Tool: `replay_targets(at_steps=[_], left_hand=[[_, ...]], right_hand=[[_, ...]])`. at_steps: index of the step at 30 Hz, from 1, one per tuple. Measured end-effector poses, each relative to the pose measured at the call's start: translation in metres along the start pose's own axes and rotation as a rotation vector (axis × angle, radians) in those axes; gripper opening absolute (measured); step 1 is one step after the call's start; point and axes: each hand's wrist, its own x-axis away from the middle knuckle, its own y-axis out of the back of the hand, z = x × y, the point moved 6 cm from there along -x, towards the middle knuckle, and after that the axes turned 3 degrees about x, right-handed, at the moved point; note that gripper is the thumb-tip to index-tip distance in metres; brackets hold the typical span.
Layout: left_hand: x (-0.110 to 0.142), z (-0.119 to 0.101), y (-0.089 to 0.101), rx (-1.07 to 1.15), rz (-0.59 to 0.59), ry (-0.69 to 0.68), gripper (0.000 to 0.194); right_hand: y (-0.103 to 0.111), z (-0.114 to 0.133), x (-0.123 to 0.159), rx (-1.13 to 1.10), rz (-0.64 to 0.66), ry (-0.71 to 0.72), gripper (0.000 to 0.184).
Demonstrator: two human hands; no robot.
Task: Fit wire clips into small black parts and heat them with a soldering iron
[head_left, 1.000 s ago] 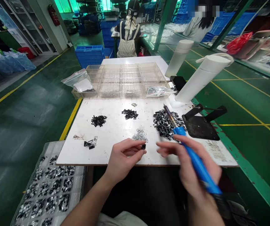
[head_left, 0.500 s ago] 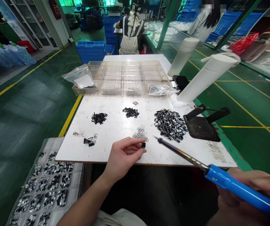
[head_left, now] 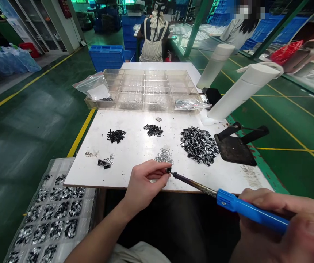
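Fingers point(head_left: 157, 165) of the left hand point(head_left: 143, 182) are closed in a pinch on a small black piece point(head_left: 168, 170), held just above the near edge of the white table point(head_left: 135, 148). Right hand point(head_left: 305, 219): wrapped around the blue handle of a soldering iron point(head_left: 225, 200), whose shaft slopes down toward the viewer from its tip. The tip lies at the black piece; whether the two touch or stand just apart cannot be told.

Half a second earlier, the tip was clear of the piece, above and to its right; a second earlier, the iron pointed away across the pile of metal clips point(head_left: 200, 146). The left hand has kept its pinch and nearly the same place throughout. The pile of clips, the heap of fine wire bits point(head_left: 164, 156) just beyond the left fingertips, and the two black heaps point(head_left: 116, 136) farther back show no clear change.

Lettering: the white label point(head_left: 204, 98) beside the tall white bottle point(head_left: 244, 91) is too small to read. Brownish marks point(head_left: 251, 175) near the table's right corner, below the black stand point(head_left: 235, 149), are likewise illegible.
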Motion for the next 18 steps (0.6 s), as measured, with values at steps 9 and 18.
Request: replay_targets(at_steps=[9,18], left_hand=[[0.0,0.0,-0.001,-0.021,0.009,-0.052,0.021],[0.0,0.001,-0.001,-0.033,0.007,-0.08,0.022]], right_hand=[[-0.003,0.002,-0.008,0.07,-0.041,-0.037,0.03],[-0.001,-0.001,-0.003,0.116,-0.043,-0.039,0.025]])
